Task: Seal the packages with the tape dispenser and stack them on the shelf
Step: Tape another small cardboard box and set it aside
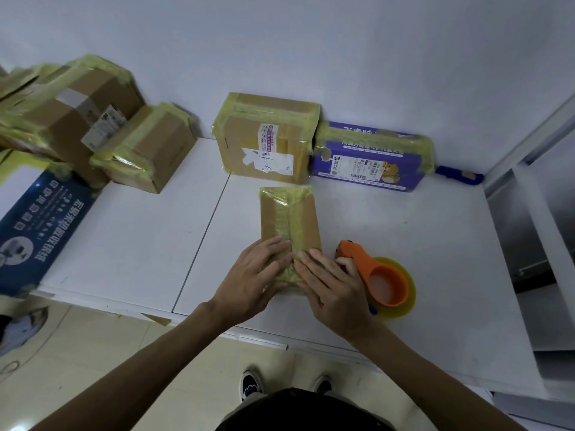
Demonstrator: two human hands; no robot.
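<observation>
On tabletop (140, 244), hands (253, 275) (333, 287) press rectangular taped package (289, 219).

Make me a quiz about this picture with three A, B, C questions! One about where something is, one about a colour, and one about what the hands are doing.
1. Where is the tape dispenser?
A. on the floor
B. on the table, right of the small package
C. hanging on the wall

2. What colour is the tape dispenser?
A. green
B. black
C. orange

3. What are the left hand and right hand doing?
A. resting flat on the small package
B. lifting the tape dispenser
C. hanging at the person's sides

Answers: B, it lies on the white tabletop beside the right hand; C, its body is bright orange; A, both hands' fingers lie straight on the taped package.
</observation>
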